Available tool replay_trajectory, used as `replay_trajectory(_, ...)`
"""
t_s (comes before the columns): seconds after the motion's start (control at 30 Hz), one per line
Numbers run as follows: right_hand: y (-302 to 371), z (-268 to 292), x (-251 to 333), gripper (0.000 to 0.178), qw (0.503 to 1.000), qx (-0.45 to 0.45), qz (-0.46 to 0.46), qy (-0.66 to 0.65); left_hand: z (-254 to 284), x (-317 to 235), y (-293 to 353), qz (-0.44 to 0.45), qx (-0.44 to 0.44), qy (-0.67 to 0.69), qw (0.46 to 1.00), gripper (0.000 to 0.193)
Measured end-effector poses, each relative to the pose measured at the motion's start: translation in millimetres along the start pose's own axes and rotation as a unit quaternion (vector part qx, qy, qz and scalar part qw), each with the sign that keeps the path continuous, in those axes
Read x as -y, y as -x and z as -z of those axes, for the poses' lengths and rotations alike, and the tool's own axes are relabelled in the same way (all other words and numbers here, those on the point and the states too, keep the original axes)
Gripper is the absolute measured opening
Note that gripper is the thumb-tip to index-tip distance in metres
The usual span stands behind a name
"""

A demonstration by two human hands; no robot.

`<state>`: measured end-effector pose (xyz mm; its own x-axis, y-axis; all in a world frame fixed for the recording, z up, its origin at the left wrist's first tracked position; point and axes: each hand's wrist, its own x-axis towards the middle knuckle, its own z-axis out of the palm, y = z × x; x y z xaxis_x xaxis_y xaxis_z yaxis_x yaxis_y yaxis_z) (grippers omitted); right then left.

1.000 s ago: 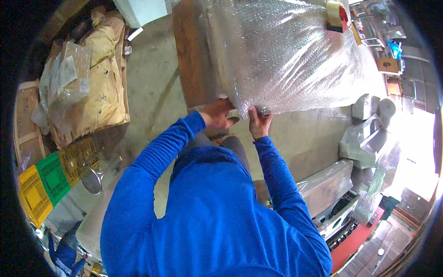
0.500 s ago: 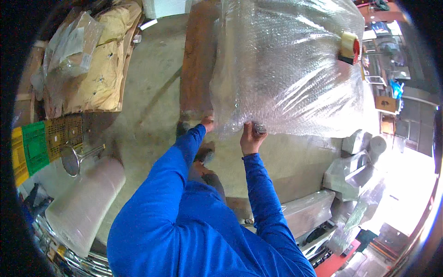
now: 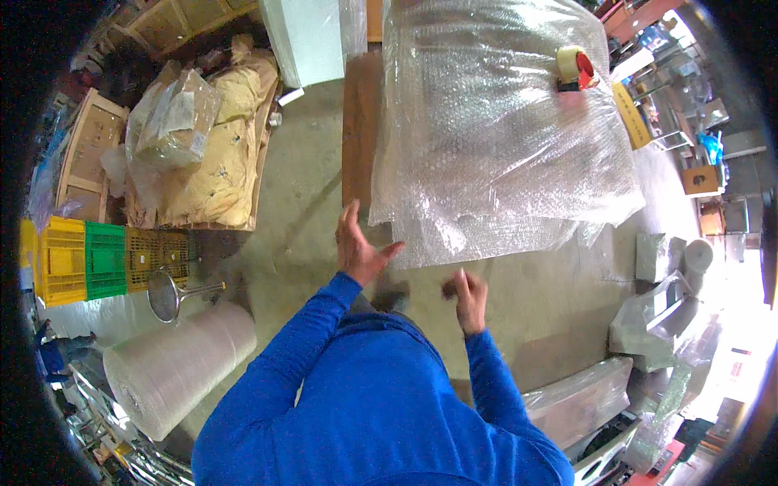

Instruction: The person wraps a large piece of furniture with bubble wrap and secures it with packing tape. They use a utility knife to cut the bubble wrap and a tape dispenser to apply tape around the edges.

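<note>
Clear bubble wrap [image 3: 502, 154] covers a large flat-topped item in front of me, its near edge hanging loose and uneven. My left hand [image 3: 361, 251] is beside the wrap's near left corner, fingers spread and holding nothing. Just short of the near edge, apart from the wrap, is my right hand [image 3: 470, 301], with thumb raised and the other fingers curled. A small dark blurred shape shows at its left side; I cannot make out what it is. On top of the wrap, toward the far right, sits a tape dispenser [image 3: 577, 69] with a cream roll and red parts.
A brown board [image 3: 359, 130] runs along the wrap's left side. At left are a wrapped box [image 3: 178, 121] on brown paper-covered goods, yellow and green crates [image 3: 105, 263], a round metal-rimmed stool [image 3: 164, 296] and a large bubble wrap roll [image 3: 178, 368]. Wrapped items [image 3: 648, 324] stand at right.
Both hands have come away from the wrap's near edge and back toward me. My left hand has opened. The wrap's near edge now hangs lower, and my view has shifted.
</note>
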<state>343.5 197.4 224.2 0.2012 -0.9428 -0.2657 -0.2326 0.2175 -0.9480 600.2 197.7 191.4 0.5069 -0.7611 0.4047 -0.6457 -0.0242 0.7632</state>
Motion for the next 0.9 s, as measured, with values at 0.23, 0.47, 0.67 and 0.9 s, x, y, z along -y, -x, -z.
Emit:
replay_trajectory(0.23,271.5,60.8,-333.9,0.048,0.87,0.095,-0.326,0.356,16.7,2.8,-36.9,-0.155,0.049,-0.195,0.967,0.013)
replay_trajectory(0.47,273.2,-9.4,-349.1,0.069,0.934,-0.172,-0.272,0.153,47.2,7.7,-43.2,-0.172,0.13,-0.237,0.947,0.009)
replay_trajectory(0.67,255.6,-11.4,-306.2,0.08,0.865,0.01,-0.419,0.275,32.0,26.5,0.0,-0.081,0.199,-0.153,0.964,0.019)
replay_trajectory(0.9,242.7,-22.3,-288.3,0.064,0.942,-0.018,-0.284,0.178,24.5,-34.5,88.5,-0.004,0.447,-0.027,0.894,0.024)
